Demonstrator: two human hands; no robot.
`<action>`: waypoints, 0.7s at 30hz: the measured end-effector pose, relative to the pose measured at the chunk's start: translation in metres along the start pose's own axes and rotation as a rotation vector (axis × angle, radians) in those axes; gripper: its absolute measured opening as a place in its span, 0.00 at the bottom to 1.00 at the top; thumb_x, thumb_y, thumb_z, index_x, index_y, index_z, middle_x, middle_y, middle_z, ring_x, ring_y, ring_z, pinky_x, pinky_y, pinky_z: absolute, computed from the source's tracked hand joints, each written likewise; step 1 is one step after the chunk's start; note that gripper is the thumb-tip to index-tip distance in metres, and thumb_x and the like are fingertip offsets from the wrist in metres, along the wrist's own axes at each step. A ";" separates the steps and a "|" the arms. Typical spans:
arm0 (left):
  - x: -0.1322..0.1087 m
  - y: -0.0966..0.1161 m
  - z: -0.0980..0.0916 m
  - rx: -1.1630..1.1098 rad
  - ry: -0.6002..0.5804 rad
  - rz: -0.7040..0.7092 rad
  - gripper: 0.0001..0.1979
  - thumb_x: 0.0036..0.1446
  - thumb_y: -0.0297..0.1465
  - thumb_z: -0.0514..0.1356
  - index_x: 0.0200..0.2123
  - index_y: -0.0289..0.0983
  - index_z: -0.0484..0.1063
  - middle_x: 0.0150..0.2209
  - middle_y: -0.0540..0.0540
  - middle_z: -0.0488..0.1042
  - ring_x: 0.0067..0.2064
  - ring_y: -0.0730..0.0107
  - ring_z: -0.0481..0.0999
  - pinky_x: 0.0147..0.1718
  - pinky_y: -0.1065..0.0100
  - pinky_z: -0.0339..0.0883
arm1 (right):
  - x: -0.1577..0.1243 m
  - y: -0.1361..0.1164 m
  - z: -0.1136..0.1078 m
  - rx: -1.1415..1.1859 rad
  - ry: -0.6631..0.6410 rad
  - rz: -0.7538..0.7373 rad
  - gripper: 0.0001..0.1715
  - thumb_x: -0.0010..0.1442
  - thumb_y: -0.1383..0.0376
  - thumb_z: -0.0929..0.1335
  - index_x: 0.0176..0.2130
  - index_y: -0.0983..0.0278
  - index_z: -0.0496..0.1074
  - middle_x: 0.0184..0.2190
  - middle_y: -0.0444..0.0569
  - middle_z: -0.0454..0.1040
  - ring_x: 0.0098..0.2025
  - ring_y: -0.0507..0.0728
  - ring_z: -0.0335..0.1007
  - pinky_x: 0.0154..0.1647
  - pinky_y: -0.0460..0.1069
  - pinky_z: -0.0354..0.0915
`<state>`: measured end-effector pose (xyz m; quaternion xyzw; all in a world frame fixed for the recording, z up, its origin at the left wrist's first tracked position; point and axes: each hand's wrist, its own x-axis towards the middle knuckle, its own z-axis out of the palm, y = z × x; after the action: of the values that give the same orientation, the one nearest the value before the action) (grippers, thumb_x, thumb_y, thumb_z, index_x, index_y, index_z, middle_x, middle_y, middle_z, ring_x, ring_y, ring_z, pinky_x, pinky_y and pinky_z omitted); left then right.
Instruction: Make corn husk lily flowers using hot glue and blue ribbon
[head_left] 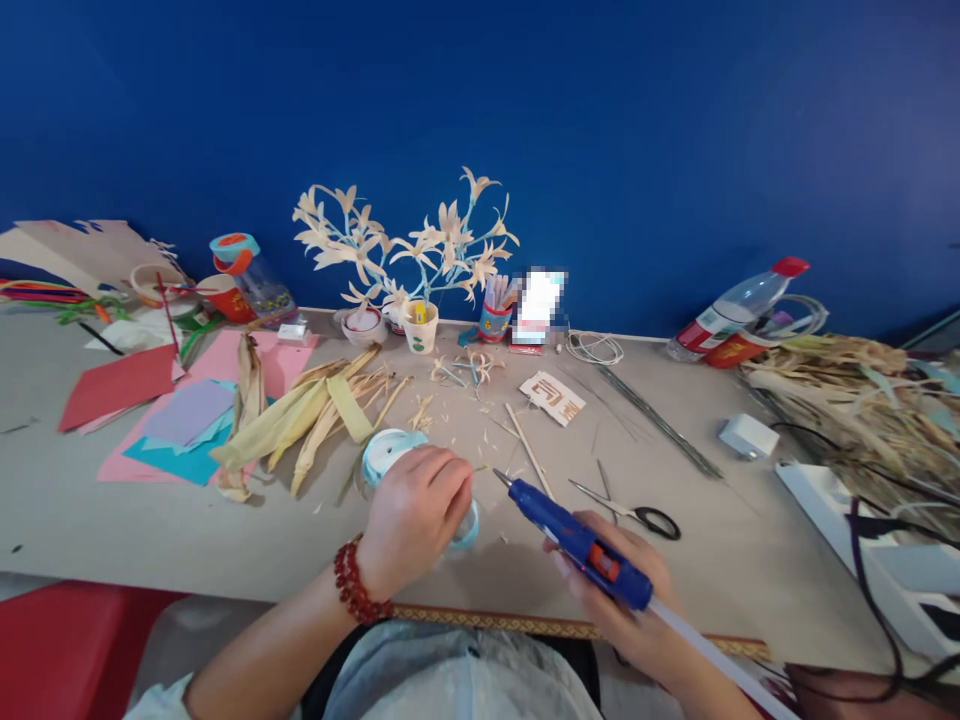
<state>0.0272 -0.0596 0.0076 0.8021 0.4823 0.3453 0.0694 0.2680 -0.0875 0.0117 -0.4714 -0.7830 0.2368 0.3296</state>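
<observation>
My left hand [421, 505] is closed in a pinch, back of the hand up. From its fingertips a thin stem-like piece [482, 468] pokes out to the right; the rest is hidden. Under and beside that hand lie rolls of light-blue tape [386, 450], partly covered. My right hand [622, 580] is wrapped round a blue hot glue gun [555, 525]. The gun's metal nozzle points up and left, close to the stem-like piece; whether they touch I cannot tell. Scissors [630, 508] with black handles lie beyond my right hand.
Dried corn husks [315, 415] and coloured paper [180, 415] lie left. Behind stand husk flowers [450, 235] in a paper cup [421, 330] and a propped phone [538, 308]. Wires [660, 420], a bottle [731, 310], more husks [832, 390] and a power strip [847, 560] are right.
</observation>
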 end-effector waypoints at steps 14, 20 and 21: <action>0.003 0.007 0.001 0.038 -0.003 0.024 0.07 0.61 0.24 0.55 0.32 0.35 0.72 0.31 0.43 0.75 0.35 0.61 0.73 0.36 0.60 0.68 | 0.000 0.006 0.000 -0.119 -0.023 -0.136 0.04 0.58 0.64 0.64 0.36 0.60 0.66 0.24 0.45 0.73 0.23 0.55 0.70 0.25 0.47 0.64; 0.003 0.009 0.002 0.051 -0.001 0.032 0.07 0.61 0.23 0.55 0.32 0.35 0.72 0.30 0.44 0.75 0.34 0.61 0.72 0.35 0.60 0.68 | -0.001 0.008 -0.002 -0.166 -0.075 -0.152 0.05 0.58 0.66 0.63 0.38 0.60 0.64 0.24 0.44 0.71 0.23 0.54 0.69 0.26 0.47 0.64; 0.003 0.009 0.002 0.054 -0.001 0.034 0.07 0.61 0.23 0.55 0.32 0.35 0.71 0.30 0.44 0.75 0.34 0.61 0.72 0.35 0.60 0.68 | -0.001 0.008 -0.002 -0.176 -0.072 -0.152 0.05 0.58 0.66 0.63 0.38 0.60 0.64 0.24 0.44 0.71 0.23 0.54 0.69 0.26 0.47 0.64</action>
<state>0.0356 -0.0611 0.0118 0.8119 0.4777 0.3329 0.0420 0.2745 -0.0849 0.0074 -0.4290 -0.8456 0.1581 0.2756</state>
